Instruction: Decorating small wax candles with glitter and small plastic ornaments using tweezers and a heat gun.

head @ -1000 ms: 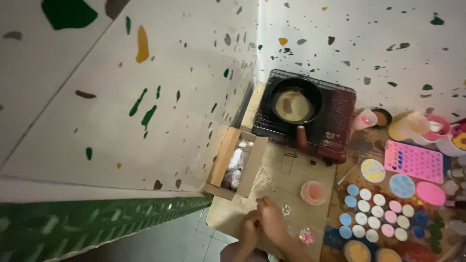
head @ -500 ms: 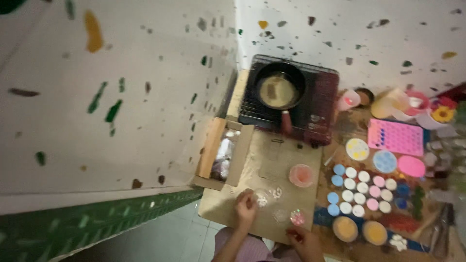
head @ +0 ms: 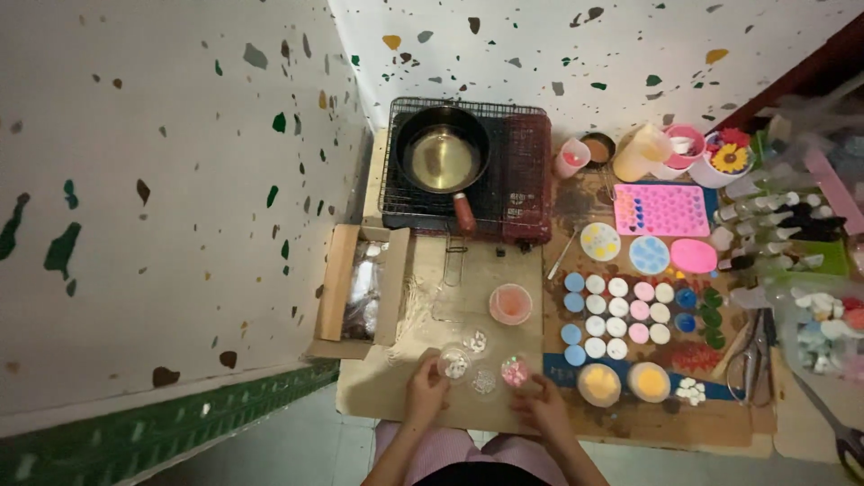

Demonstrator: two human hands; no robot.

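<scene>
Cardboard mat (head: 468,297): both hands (head: 425,389) (head: 543,407) rest beside small clear cups (head: 483,382).

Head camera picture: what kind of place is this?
Probably a home craft corner on the floor, maybe for melting and moulding. A pan sits on a portable stove, beside a pink mould tray and rows of small round pots.

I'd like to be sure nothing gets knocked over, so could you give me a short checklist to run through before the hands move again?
1. Left hand on the small clear cup of white bits: ok.
2. Right hand by the cup of pink bits, grip firm: cannot tell.
3. Pink cup upright, apart from both hands: ok.
4. Pan seated on the stove, handle towards the person: ok.
5. Stove lit: cannot tell.
6. Open cardboard box out of the way, to the left: ok.
</scene>
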